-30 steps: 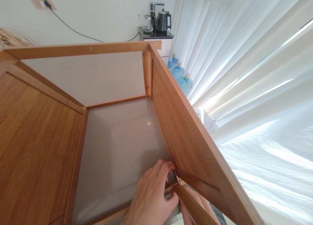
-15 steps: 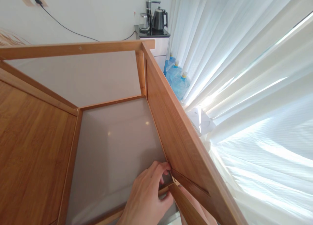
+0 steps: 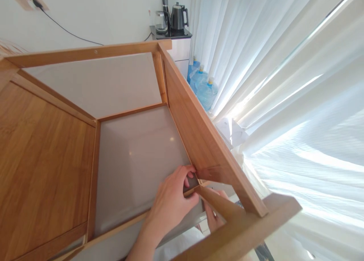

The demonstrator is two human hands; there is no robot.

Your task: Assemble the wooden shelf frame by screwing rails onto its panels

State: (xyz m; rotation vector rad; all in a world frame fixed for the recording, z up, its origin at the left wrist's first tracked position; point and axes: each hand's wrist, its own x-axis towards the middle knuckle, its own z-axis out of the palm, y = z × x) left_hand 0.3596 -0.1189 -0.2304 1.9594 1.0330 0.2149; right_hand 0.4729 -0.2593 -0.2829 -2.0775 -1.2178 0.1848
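Observation:
A wooden cabinet frame (image 3: pixel 227 158) with a grey bottom panel (image 3: pixel 136 166) stands in front of me. My left hand (image 3: pixel 173 193) reaches inside its near right corner. The fingers curl against the panel and right side, while the thumb presses on the near lower rail (image 3: pixel 131 225), pinching it. Outside that corner, my right hand (image 3: pixel 214 215) is partly hidden behind the wooden corner post (image 3: pixel 216 200). Its visible fingers are bent close to the joint; what they hold, if anything, is hidden.
White curtains (image 3: pixel 284 83) hang at the right. Beyond the frame are blue water bottles (image 3: pixel 206 94) and a stand (image 3: pixel 184 49) with a dark kettle (image 3: pixel 178 17). A white box (image 3: pixel 231 132) lies beside the curtain. A cord (image 3: pixel 68 33) runs from the wall socket (image 3: pixel 30 2).
My view has shifted, so the near top rail and more of the near side now show. Both hands stay at the same corner, and more of my right hand is visible.

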